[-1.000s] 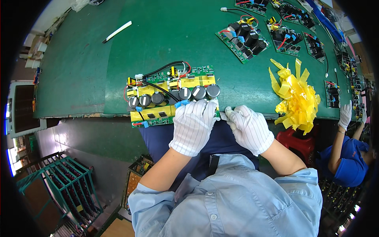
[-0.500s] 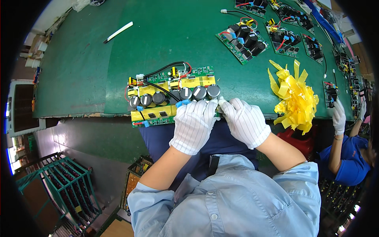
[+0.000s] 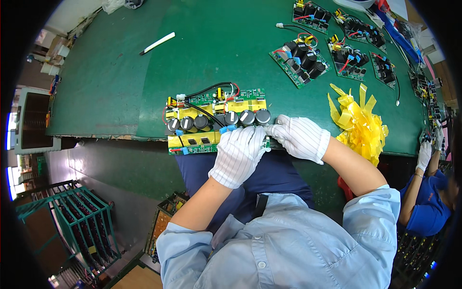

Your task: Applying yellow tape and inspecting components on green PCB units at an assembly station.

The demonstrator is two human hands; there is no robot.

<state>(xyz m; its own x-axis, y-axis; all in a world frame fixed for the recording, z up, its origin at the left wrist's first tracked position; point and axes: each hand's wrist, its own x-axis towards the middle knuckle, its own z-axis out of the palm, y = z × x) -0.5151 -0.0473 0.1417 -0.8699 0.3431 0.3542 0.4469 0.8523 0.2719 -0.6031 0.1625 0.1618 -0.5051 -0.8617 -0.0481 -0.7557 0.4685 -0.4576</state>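
A long green circuit board (image 3: 192,140) lies at the table's near edge, its lower side overhanging slightly. It carries a row of black round capacitors (image 3: 247,117), yellow taped strips and black and red wires. My left hand (image 3: 238,155), in a white striped glove, is closed over the board's near right part, thumb at its right end. Beside it, my right hand (image 3: 302,138), gloved alike, has its fingers pinched together at the board's right end, close to the last capacitor. What those fingertips hold, if anything, is too small to tell.
A bunch of yellow tape strips (image 3: 362,125) hangs at the table's near edge, right. Several circuit boards (image 3: 301,60) lie far right. A white-handled tool (image 3: 158,43) lies far left. A co-worker's gloved hand (image 3: 424,155) is at the right. A green rack (image 3: 86,226) stands lower left.
My right hand has turned, its fingertips lower at the board's right end. My left hand keeps its hold. The co-worker's hand has reached right; a small board by it has left its place.
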